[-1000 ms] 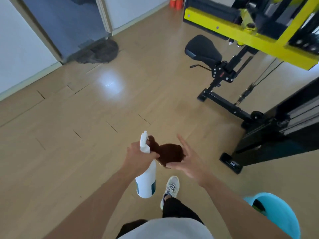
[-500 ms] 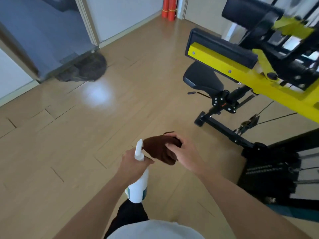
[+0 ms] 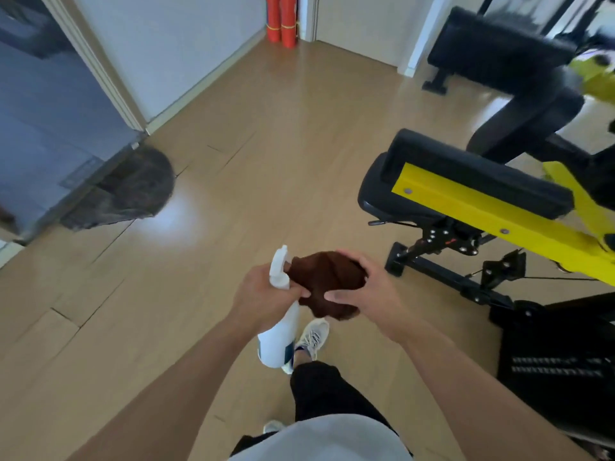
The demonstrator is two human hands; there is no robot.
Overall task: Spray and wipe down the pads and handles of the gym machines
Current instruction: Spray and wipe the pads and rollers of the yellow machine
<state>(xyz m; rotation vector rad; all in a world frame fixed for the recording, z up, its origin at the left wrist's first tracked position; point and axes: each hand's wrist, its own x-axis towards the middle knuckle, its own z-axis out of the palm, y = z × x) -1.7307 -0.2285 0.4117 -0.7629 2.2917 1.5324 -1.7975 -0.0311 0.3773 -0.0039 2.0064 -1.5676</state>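
While both hands work at waist height over the floor, the relations stand so:

Landmark: the yellow-framed gym machine [image 3: 492, 207], ahead and to the person's right.

Left hand: the left hand [image 3: 263, 294] grips the neck of a white spray bottle [image 3: 279, 331]; its fingers are curled round the trigger area, nozzle up and pointing away from the body, the body of the bottle hanging down toward the shoe.

Right hand: the right hand [image 3: 362, 291] holds a bunched brown cloth [image 3: 326, 281], its fingers [image 3: 346, 257] curled over the far side and the thumb pressed on the near side. The cloth touches the bottle's head, just in front of the nozzle.

Nearest target: the long black pad [image 3: 479, 174] along the top of the yellow beam, with the black seat [image 3: 376, 194] below its near end. Further black pads lie behind, blurred.

Direction from the fingers: the pad lies up and to the right of both hands, well apart from them, with bare floor [image 3: 266, 144] between.

Long axis: the pad runs from near-left to far-right, slantwise across the view, so a wipe would likely travel along that line.

Nearer hand: the right hand, with the cloth, is nearer the machine; the bottle hand is on the far side of it.

Judgement: no pad looks sprayed or wiped yet; the next move likely calls for a step toward the machine and a turn of the nozzle to the right.
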